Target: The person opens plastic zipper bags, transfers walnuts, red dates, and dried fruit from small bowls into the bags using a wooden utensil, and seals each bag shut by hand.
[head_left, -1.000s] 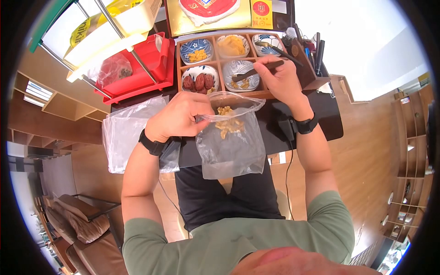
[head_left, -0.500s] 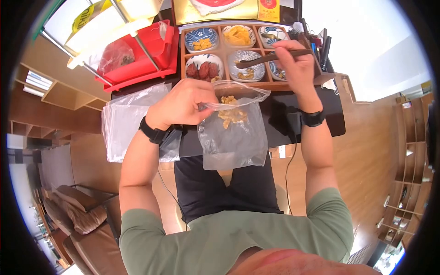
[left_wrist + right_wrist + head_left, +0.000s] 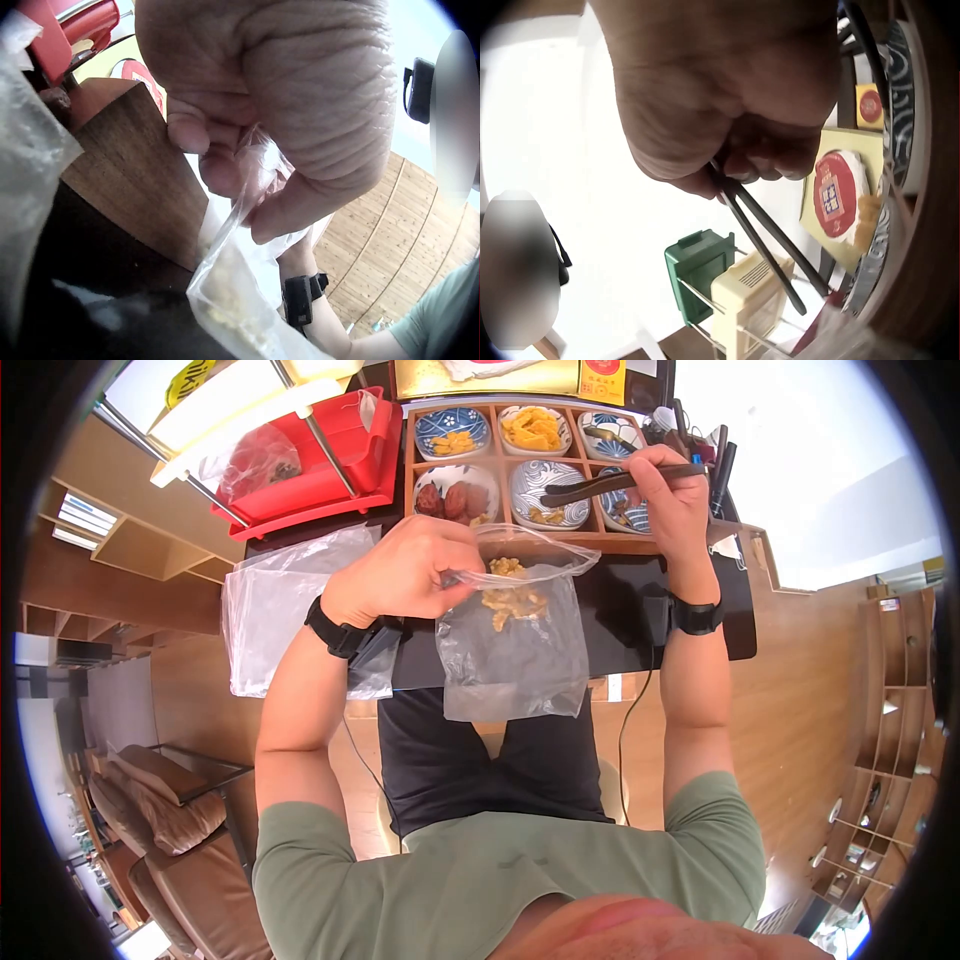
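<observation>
My left hand (image 3: 415, 572) pinches the rim of a clear plastic bag (image 3: 515, 670) at its upper left corner. Walnut pieces (image 3: 513, 605) lie inside the bag, near its mouth. In the left wrist view, the thumb and fingers press the bag's film (image 3: 259, 169) between them. My right hand (image 3: 675, 500) holds dark tongs (image 3: 590, 484), their tips over a grey-patterned bowl (image 3: 550, 482) with a few walnut bits in it. The right wrist view shows the two arms of the tongs spread apart, with nothing between their tips.
A wooden divided box (image 3: 503, 460) holds several bowls, among them red dates (image 3: 465, 498) and yellow dried fruit (image 3: 532, 428). Flat plastic bags (image 3: 290, 620) lie at the left, below a red tray (image 3: 340, 465). Pens (image 3: 722, 470) stand at the right.
My right hand has moved right, drawing the tong tips from low in the grey-patterned bowl to above it. The left hand keeps its hold on the bag. The head view has shifted slightly.
</observation>
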The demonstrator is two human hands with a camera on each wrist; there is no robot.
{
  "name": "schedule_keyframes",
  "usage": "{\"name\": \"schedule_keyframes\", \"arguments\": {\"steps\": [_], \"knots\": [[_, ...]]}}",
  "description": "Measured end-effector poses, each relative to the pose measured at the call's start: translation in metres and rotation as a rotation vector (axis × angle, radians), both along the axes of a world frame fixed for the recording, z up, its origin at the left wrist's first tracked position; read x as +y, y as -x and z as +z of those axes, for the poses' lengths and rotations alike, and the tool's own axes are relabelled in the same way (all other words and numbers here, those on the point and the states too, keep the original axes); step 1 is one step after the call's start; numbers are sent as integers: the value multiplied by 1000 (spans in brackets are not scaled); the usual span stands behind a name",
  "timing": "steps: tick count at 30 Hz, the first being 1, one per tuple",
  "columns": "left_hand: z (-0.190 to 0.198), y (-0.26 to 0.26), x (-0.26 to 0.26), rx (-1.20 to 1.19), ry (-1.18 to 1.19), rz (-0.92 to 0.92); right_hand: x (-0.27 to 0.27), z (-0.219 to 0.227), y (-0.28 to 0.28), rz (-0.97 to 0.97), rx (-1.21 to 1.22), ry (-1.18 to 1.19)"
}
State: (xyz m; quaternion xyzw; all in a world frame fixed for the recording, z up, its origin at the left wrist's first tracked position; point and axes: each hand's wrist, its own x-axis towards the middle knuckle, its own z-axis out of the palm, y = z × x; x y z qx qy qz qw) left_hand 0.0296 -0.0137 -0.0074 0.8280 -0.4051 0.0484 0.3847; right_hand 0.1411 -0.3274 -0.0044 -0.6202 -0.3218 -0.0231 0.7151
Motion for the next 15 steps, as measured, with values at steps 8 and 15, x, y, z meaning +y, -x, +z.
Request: {"name": "schedule_keyframes", "arguments": {"steps": [8,15], "knots": [[1,0,0,6,-5,-1,1,-4,-1,-108,-127,391],[0,0,0,16,9,-4,-1,-6,-4,-155,-231,507]]}}
